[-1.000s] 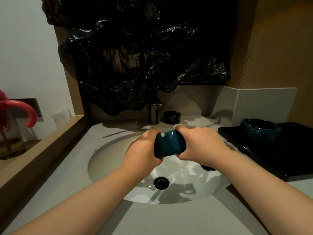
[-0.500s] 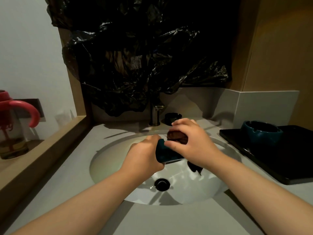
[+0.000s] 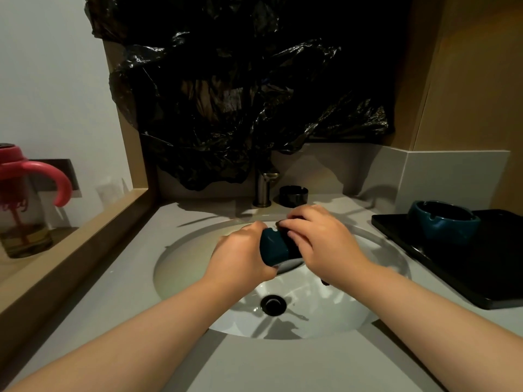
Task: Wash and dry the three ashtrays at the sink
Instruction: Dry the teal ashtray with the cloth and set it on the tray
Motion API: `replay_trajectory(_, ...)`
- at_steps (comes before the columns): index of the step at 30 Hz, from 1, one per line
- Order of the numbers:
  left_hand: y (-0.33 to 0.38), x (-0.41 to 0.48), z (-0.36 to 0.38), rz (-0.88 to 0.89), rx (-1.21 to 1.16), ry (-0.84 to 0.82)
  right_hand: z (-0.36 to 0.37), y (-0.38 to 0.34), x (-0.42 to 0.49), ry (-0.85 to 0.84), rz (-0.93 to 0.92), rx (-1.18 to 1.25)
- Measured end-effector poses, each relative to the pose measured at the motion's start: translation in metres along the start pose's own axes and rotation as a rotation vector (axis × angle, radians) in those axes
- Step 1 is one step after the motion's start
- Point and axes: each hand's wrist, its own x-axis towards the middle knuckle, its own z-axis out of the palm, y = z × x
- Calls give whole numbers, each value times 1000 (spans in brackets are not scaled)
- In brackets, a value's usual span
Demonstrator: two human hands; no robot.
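Left hand (image 3: 240, 256) grips the teal ashtray (image 3: 273, 247) on edge, mouth facing right, where right hand (image 3: 322, 244) pinches a dark cloth (image 3: 283, 225)

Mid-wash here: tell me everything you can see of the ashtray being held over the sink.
The ashtray is deep teal, glossy, ceramic by the look, with a notch in its rim and a paler base edge. It is tipped on its side above the sink, outer wall toward the camera. The left hand grips its left side; the right hand covers its open side, pressing what looks like a dark cloth against the rim. Its inside is hidden.
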Motion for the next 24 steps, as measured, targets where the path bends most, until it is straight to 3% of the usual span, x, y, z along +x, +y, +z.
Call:
replay_trajectory(4, -3, 0, -2, -32, -9, 13, 2, -11, -3, -49, -148, -25)
replay_trajectory(10, -7, 4, -5, -163, -166, 55, 2, 11, -2, 38, 213, 108)
replay_trajectory(15, -8, 4, -2, -242, -298, 17, 2, -18, -1, 63, -80, -5)
replay_trajectory(17, -9, 5, -1, -278, -377, -24, 4, -14, 0, 65, -67, -1)
replay_trajectory(21, -10, 7, 0, -323, -454, -72, 3, 7, -3, 119, 131, 51)
replay_trajectory(24, -10, 7, 1, -333, -478, -98, 5, -7, -3, 107, 5, 17)
